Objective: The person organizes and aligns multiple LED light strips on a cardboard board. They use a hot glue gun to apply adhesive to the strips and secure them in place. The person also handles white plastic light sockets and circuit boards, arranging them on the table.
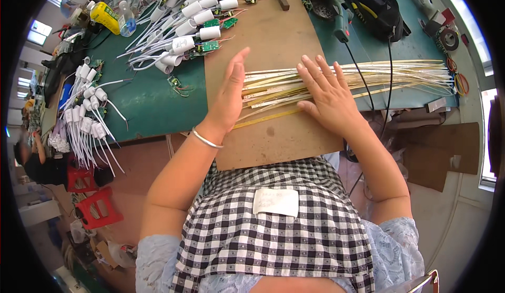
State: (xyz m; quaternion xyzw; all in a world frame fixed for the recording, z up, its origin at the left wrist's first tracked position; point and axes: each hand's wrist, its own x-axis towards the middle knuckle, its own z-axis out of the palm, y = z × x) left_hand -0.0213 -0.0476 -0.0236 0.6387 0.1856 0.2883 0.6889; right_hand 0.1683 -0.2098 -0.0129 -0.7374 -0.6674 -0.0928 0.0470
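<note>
A bundle of long, thin white and yellowish strips (405,75) lies crosswise over a brown board (263,25) and on to the green table at the right. My right hand (330,98) rests flat on the bundle, fingers stretched out. At the strips' left ends stands my left hand (230,94), palm turned towards them and fingers straight; the ends meet or nearly meet the palm. One yellow strip (268,118) lies slightly apart on the near side. A silver bangle circles my left wrist.
White cylindrical parts (192,25) with wires and green circuit boards cover the table's far left; more white parts (89,109) hang over its left edge. A soldering iron (342,27), a black pouch (373,9) and a tape roll (448,39) lie at the right. Black cords cross the strips.
</note>
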